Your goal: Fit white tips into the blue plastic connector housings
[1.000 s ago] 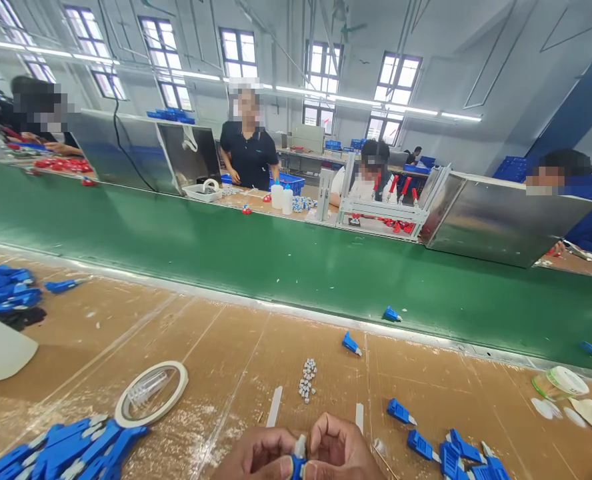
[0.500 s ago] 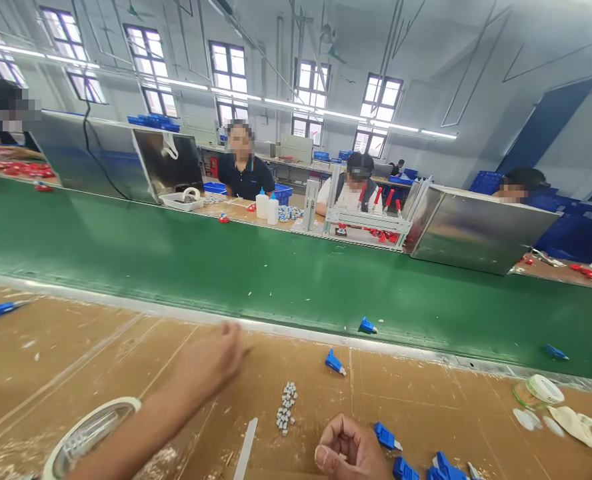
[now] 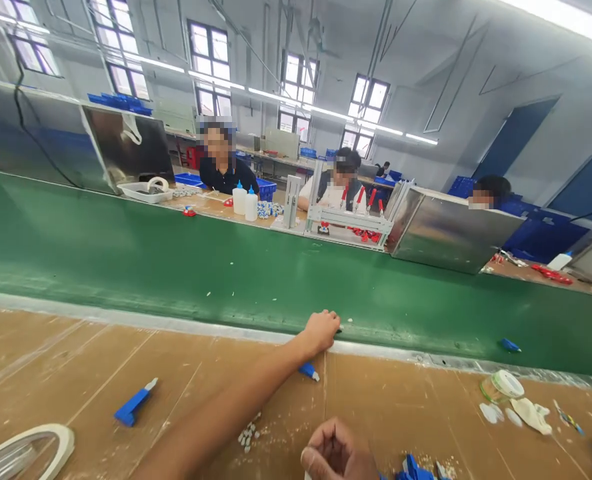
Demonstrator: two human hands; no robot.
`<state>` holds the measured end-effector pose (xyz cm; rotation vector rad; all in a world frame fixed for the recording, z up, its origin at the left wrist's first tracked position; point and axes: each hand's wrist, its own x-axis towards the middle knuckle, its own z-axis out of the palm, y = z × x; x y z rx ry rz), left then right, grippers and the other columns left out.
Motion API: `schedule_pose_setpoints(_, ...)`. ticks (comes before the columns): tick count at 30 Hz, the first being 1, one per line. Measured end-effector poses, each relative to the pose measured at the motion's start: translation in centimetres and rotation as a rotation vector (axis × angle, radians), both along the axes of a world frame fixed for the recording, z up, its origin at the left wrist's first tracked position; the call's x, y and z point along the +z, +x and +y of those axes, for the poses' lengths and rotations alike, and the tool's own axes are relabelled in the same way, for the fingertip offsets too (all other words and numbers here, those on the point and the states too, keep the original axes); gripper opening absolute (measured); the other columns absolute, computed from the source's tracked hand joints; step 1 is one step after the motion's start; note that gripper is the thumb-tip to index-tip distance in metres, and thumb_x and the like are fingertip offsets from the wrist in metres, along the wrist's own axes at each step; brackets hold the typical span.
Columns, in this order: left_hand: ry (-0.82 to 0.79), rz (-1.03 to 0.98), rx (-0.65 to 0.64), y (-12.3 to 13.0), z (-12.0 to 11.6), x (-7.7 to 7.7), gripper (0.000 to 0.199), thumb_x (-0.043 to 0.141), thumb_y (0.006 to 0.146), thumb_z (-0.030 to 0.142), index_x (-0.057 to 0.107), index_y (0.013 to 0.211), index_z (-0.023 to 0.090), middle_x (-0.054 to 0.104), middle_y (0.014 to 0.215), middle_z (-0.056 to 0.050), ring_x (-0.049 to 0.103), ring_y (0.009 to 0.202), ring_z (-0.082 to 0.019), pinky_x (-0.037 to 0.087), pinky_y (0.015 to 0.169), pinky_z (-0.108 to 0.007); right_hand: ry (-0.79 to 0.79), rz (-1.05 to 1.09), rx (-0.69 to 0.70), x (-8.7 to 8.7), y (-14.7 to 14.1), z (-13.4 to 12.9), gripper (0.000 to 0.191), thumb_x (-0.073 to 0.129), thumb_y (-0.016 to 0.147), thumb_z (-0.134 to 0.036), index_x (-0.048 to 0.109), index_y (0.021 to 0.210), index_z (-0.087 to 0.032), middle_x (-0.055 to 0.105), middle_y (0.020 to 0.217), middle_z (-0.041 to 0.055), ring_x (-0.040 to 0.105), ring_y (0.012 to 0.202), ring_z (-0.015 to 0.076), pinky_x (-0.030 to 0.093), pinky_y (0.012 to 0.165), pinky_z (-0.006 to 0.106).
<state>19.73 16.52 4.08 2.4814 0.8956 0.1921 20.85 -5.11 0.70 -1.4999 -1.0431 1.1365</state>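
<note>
My left hand (image 3: 322, 330) reaches out to the near edge of the green belt (image 3: 141, 247), its fingers curled down; what lies under them is hidden. Below its wrist, partly covered by the forearm, rests a blue plastic part with a pale tip (image 3: 309, 371). My right hand (image 3: 339, 452) stays low in front of me with fingers curled; a bit of something whitish shows by the thumb, too small to name. Beside it are more blue parts (image 3: 413, 469), cut off by the frame's bottom. Small grey pieces (image 3: 249, 435) lie left of it. Another blue part (image 3: 133, 405) lies farther left.
A cream ring (image 3: 65, 437) holding clear items sits at the lower left. On the right are a lidded jar (image 3: 503, 385), a crumpled pale cloth (image 3: 532, 415) and a blue part on the belt (image 3: 510, 345). Several people sit across the belt, near metal boxes (image 3: 456, 230).
My left hand has moved right and forward to the belt's edge, where a blue part lay before. My right hand stays curled in nearly the same place. The view has turned rightward.
</note>
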Motion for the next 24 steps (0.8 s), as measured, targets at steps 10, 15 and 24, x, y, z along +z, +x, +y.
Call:
schedule_pose_setpoints(10, -0.663, -0.5, 0.266, -16.9, -5.5, 1.5, 0.025, 0.068, 0.079, 0.04, 0.055, 0.081, 0.018, 0.067, 0.071, -0.001, 0.066, 0.067, -0.016, 0.054, 0.068, -0.031, -0.154, -0.124, 0.369, 1.5, -2.2, -5.0, 0.026, 0.07, 0.077, -0.044, 0.072, 0.089, -0.021, 0.054, 0.072, -0.0024, 0.045, 0.065, 0.0146, 0.033, 0.058, 0.026)
schedule_pose_setpoints(15, -1.075, -0.799, 0.352, -23.0, -11.1, -1.0, 0.043, 0.083, 0.065, 0.047, 0.053, 0.075, 0.018, 0.062, 0.067, 0.002, 0.059, 0.057, -0.01, 0.046, 0.055, -0.021, -0.056, -0.015, 0.329, -2.7, -4.5, -6.6, 0.053, 0.072, 0.069, -0.068, 0.074, 0.091, -0.019, 0.051, 0.072, -0.0022, 0.043, 0.058, 0.0123, 0.032, 0.054, 0.025)
schedule_pose_setpoints(24, -1.511, -0.989, 0.407, -23.0, -14.7, -3.9, 0.046, 0.096, 0.048, 0.04, 0.073, 0.074, 0.009, 0.052, 0.061, 0.003, 0.039, 0.052, -0.004, 0.029, 0.047, -0.017, 0.056, -0.134, 0.347, -3.9, -5.1, -6.1, 0.044, 0.069, 0.078, -0.063, 0.08, 0.083, -0.02, 0.047, 0.071, -0.0012, 0.04, 0.054, 0.0104, 0.028, 0.048, 0.024)
